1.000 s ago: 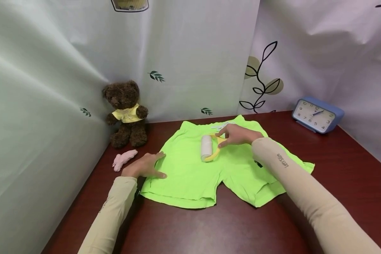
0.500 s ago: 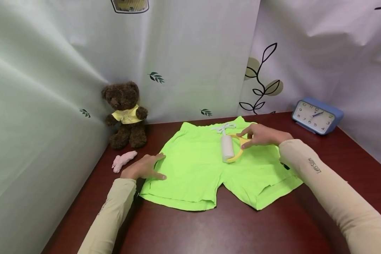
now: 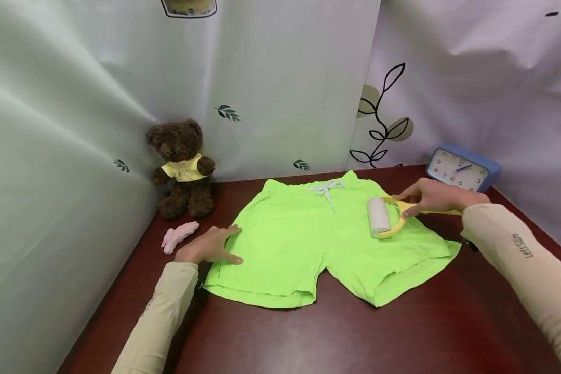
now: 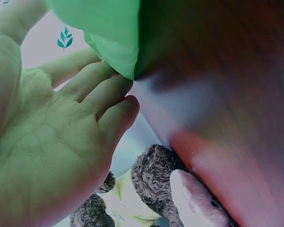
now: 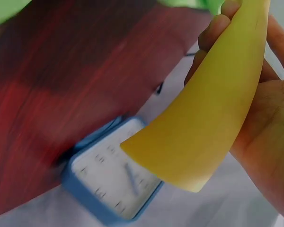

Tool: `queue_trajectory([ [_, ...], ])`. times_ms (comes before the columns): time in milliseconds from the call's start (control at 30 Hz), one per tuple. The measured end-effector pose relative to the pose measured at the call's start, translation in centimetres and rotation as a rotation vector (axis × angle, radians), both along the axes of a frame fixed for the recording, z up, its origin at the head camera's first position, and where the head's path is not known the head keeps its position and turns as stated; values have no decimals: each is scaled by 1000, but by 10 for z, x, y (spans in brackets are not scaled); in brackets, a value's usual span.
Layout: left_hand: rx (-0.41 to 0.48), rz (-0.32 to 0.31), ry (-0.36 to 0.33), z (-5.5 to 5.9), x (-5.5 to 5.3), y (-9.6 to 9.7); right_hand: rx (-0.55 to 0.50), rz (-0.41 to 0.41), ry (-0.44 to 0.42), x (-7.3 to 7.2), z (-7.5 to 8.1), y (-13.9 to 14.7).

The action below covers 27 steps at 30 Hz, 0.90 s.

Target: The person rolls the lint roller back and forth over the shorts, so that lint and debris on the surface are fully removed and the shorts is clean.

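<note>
The right hand [image 3: 441, 196] grips the roller [image 3: 379, 217] by its handle; the left hand [image 3: 210, 245], thumb wide of its fingers, touches the shorts [image 3: 280, 239]. Light, even pressure should limit creasing.

From my side I count: left hand [image 3: 209, 246], one | right hand [image 3: 437, 196], one | shorts [image 3: 280, 244], one pair | roller [image 3: 379, 218], one | teddy bear [image 3: 179, 169], one | pink soft object [image 3: 179, 237], one | clock [image 3: 460, 169], one | beige sleeves [image 3: 159, 306], two | small leaf prints [image 3: 226, 113], three | table [image 3: 308, 337], one

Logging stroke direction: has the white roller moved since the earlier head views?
Yes. The white roller has moved rightward across the green shorts, closer to the blue clock.
</note>
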<state>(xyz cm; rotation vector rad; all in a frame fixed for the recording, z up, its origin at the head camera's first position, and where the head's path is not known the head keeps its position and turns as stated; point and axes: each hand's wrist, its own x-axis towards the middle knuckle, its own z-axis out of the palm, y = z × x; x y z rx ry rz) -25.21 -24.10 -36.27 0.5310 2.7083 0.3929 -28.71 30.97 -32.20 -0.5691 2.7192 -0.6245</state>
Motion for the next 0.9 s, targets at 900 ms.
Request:
queue_trajectory([
  [900, 4, 30, -2, -2, 1, -2, 113, -20, 54, 18, 15, 56],
])
